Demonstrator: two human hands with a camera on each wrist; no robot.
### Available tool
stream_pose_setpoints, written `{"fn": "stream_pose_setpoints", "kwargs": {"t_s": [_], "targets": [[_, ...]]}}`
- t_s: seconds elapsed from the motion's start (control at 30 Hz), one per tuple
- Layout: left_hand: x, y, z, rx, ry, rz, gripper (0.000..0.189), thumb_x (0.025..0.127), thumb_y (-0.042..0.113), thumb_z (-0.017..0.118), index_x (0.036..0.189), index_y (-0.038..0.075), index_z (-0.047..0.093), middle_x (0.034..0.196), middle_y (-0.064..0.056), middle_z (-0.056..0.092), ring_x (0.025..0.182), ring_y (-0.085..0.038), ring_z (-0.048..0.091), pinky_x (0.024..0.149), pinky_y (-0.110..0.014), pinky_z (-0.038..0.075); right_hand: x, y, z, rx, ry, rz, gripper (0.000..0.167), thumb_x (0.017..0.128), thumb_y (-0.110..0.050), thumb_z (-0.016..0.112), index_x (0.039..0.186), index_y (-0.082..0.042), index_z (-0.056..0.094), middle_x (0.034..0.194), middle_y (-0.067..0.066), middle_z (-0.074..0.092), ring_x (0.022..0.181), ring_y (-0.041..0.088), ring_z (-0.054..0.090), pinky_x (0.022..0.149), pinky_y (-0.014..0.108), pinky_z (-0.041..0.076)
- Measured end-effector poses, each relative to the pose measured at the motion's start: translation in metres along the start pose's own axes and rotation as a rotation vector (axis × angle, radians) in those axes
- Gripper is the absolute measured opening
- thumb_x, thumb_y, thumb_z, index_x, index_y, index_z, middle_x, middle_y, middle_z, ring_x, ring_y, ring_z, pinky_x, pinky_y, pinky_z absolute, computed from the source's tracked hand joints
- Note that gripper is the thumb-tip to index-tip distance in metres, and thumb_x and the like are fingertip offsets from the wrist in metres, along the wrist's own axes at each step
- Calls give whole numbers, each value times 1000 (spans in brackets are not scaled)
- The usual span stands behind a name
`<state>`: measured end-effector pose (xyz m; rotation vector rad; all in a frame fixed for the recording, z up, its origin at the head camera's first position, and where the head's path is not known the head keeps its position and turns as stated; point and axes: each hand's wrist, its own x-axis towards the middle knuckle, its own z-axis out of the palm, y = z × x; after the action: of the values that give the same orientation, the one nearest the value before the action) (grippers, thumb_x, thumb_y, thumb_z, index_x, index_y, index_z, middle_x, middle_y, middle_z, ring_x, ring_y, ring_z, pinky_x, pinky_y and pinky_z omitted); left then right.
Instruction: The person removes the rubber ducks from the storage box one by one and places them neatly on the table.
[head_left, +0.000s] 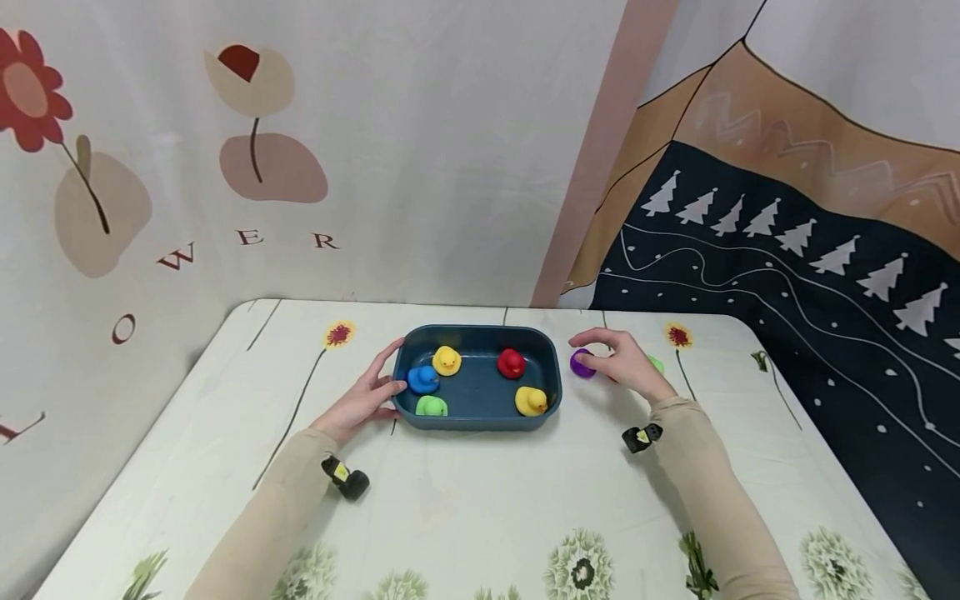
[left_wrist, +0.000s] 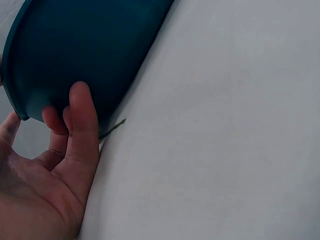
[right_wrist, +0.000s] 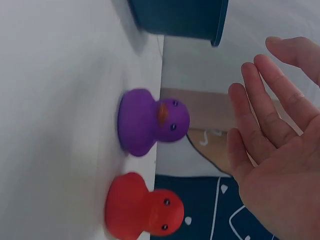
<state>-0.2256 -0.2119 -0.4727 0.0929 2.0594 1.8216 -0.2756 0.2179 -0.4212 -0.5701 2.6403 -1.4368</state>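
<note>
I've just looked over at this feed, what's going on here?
A person's left hand rests against the left end of a dark blue tub. Inside are two yellow ducks, a blue duck, a green duck and a red duck. The right hand hovers above a purple duck on the table, not touching it. Another red duck sits beside the purple one.

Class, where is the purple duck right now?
In the head view, the purple duck sits on the table just right of the blue tray, by the right hand; the right wrist view shows it beside a red duck.
</note>
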Motion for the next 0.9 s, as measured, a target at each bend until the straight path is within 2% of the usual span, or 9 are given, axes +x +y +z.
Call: {"fn": "stream_pose_setpoints", "kwargs": {"t_s": [0.27,0.53,0.73,0.9], "targets": [[2,-2,-1,-10,-4,10,70,100,21,52,153,45,13,153,-26,17,121,-42,45,88,-46,50,-4,-15,11,60,-46,-20,26,90,-9,67,115,0,67,116,15,64,119,33,49,105,60,25],[2,-2,0,-8,1,1,70,100,21,52,152,46,13,154,-25,14,124,-43,43,90,-48,48,-8,-16,24,103,-84,-50,27,89,-13,69,115,-5,68,117,11,64,111,38,51,95,57,38],[2,-2,0,-10,2,0,70,100,20,52,152,46,13,154,-26,13,125,-44,41,90,-48,48,-9,-16,33,97,-105,-81,27,87,-14,72,113,-6,69,115,8,65,118,30,50,104,57,30],[2,-2,0,-7,5,-3,70,100,20,52,152,46,13,153,-27,16,123,-43,44,89,-47,49,-9,-19,39,94,-144,-104,27,88,-14,71,113,-4,69,115,6,65,119,30,49,104,60,28]]}}
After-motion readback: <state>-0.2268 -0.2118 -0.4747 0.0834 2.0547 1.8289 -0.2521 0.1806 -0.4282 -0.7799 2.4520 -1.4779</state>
